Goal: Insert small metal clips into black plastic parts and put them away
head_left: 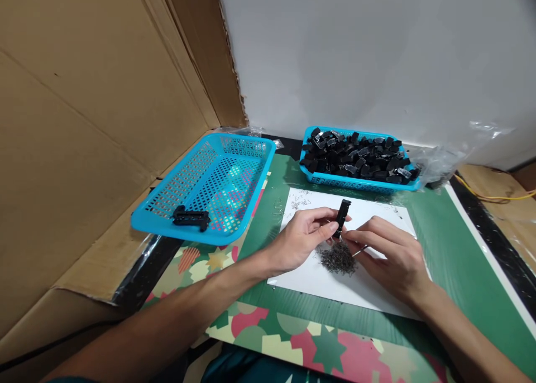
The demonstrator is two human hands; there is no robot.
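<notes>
Upright between the thumb and fingers of my left hand (299, 238) is a narrow black plastic part (342, 215). My right hand (391, 252) is closed in a pinch at the lower end of that part. A thin metal tool (360, 251) pokes out from its fingers; its exact kind is hidden by the grip. Just below both hands a heap of small wire springs (336, 258) lies on a white sheet (310, 282). More loose wire pieces (299, 200) are scattered at the sheet's far left corner.
A blue basket (307, 173) at the back is heaped with black and clear plastic pieces (360, 154). To the left, another blue basket (142, 221) holds black parts (190, 218). Cardboard (84, 92) walls the left side; a plastic bag (444, 159) lies at right.
</notes>
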